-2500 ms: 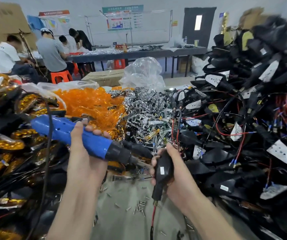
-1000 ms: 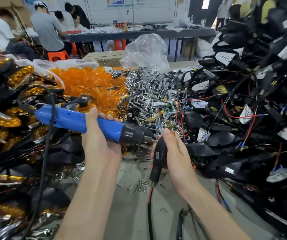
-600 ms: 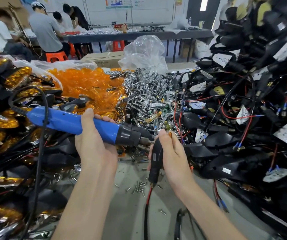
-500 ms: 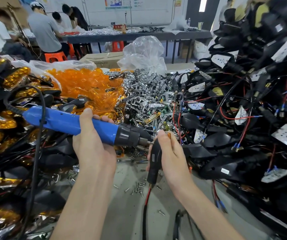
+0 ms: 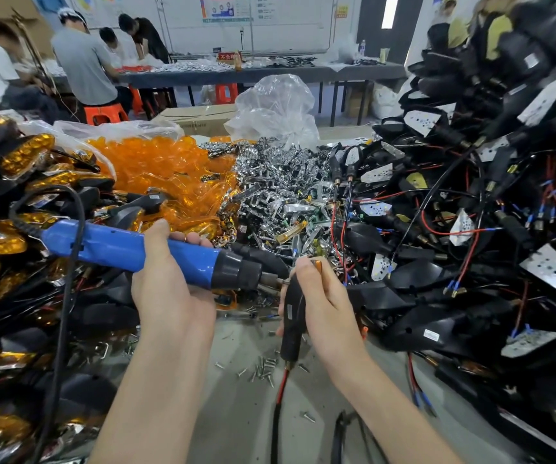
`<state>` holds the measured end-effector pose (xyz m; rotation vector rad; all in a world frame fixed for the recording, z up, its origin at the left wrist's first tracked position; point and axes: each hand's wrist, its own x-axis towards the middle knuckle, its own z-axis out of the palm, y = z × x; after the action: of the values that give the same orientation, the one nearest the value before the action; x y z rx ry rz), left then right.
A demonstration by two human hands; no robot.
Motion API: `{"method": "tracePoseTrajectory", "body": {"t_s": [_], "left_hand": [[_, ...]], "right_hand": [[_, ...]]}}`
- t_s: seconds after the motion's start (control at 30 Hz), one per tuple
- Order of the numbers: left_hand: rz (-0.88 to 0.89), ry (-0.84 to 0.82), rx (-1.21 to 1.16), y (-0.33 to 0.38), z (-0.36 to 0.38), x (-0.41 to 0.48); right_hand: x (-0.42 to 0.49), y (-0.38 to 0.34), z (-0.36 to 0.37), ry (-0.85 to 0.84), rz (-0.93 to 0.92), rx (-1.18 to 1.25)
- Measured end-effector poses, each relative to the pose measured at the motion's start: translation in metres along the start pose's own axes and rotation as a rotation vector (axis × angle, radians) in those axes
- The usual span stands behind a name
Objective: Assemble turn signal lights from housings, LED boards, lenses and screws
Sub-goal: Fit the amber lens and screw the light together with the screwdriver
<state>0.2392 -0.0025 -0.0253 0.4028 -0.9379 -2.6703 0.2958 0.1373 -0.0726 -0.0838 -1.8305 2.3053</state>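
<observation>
Hands gripping screwdriver (image 5: 129, 247) and housing (image 5: 292, 316), parts piled around

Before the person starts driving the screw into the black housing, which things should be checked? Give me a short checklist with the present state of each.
1. Left hand grips the blue electric screwdriver firmly: ok.
2. Right hand holds the black housing upright and steady: ok.
3. Driver tip meets the housing's upper end: ok, it touches there.
4. A screw sits on the tip, seated in its hole: cannot tell, too small to see.
5. Thumb of the right hand lies close beside the tip: not ok, likely worth shifting.
6. Spare screws within reach on the table: ok.
</observation>
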Motion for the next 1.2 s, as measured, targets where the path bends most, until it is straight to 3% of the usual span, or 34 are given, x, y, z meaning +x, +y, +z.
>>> {"method": "tracePoseTrajectory", "body": {"t_s": [0.37,0.6,0.73,0.87,1.03,1.2], "left_hand": [[-0.074,0.124,-0.002,0.010,-0.001,0.005],[-0.104,0.268,-0.027,0.020,-0.009,0.009],[-0.066,0.262,-0.090,0.013,-0.006,0.000],[-0.050,0.221,-0.124,0.008,-0.009,-0.020],[-0.109,0.203,0.114,-0.008,-0.030,-0.056],[-0.171,0.043,0.305,-0.006,-0.038,-0.075]], "right_hand": [[0.004,0.004,-0.003,0.008,-0.026,0.016],[0.018,-0.003,-0.019,0.035,0.144,0.398],[0.016,-0.005,-0.021,-0.095,0.218,0.587],[0.012,-0.008,-0.021,-0.138,0.241,0.608],[0.008,-0.018,-0.025,-0.157,0.257,0.602],[0.008,-0.017,-0.030,-0.077,0.286,0.579]]}}
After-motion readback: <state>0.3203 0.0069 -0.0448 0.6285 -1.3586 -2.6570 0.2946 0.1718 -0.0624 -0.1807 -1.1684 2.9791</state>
